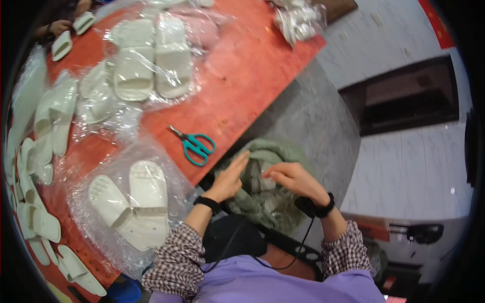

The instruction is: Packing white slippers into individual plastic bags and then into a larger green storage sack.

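My left hand (230,179) is held over a green sack (290,151) beside the table, its fingers stretched out and nothing visible in them. Opposite it, my right hand (294,179) hovers over the same sack with its fingers loosely bent, apart from the left hand. I make out nothing in its grip. Pale, clear-wrapped items (262,182) lie inside the sack, partly hidden and blurred. On the table left of my hands, a pair of white slippers (148,189) rests on clear plastic wrap. Scissors with teal handles (198,149) lie near the table edge.
Several more white slippers (134,65), many in clear bags, cover the red table (242,70). Another person's hand (60,26) is at the far left. A bundle of wrapped white items (298,22) sits at the far corner. A dark-framed panel (404,96) stands at right.
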`<move>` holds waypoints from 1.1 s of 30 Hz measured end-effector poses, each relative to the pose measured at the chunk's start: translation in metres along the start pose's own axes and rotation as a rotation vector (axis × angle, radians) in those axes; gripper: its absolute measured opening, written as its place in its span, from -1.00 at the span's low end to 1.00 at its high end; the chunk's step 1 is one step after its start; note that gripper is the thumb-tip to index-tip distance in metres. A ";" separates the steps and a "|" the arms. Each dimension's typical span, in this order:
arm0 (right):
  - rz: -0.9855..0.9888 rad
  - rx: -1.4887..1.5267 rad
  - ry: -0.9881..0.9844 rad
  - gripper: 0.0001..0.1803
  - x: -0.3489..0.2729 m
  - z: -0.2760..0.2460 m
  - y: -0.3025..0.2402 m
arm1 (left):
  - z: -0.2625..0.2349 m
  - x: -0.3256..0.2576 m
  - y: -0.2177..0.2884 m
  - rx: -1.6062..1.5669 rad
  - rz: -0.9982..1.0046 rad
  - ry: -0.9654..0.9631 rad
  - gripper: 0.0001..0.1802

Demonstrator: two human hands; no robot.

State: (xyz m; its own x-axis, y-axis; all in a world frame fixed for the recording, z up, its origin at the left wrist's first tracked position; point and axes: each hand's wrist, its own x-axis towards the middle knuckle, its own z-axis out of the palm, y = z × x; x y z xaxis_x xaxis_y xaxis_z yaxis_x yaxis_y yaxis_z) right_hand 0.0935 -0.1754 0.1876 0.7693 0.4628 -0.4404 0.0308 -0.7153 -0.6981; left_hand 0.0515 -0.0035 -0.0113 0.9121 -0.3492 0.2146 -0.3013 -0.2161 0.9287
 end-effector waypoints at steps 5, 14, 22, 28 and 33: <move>0.195 -0.413 -0.136 -0.55 0.002 0.074 0.219 | -0.012 0.020 0.026 -0.171 -0.137 -0.110 -0.18; 0.289 -0.485 -0.016 -0.22 0.077 0.062 0.332 | -0.009 0.031 0.042 -0.103 -0.121 -0.076 -0.28; 0.486 -0.366 -0.511 -0.14 0.102 0.036 0.342 | -0.009 0.046 0.045 -0.128 -0.136 -0.033 -0.27; 0.083 -0.842 -0.493 -0.12 0.110 0.001 0.325 | -0.008 0.049 0.046 -0.027 -0.104 -0.094 -0.29; 0.016 -0.812 -0.519 -0.14 0.131 0.019 0.340 | -0.012 0.048 0.049 0.010 -0.116 -0.077 -0.33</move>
State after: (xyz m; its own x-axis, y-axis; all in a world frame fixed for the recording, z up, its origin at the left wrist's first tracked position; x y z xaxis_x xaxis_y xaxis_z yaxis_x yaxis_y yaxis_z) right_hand 0.1929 -0.3486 -0.1181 0.4015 0.4843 -0.7773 0.6050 -0.7775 -0.1718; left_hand 0.0841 -0.0196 0.0482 0.9172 -0.3900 0.0818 -0.1980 -0.2681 0.9428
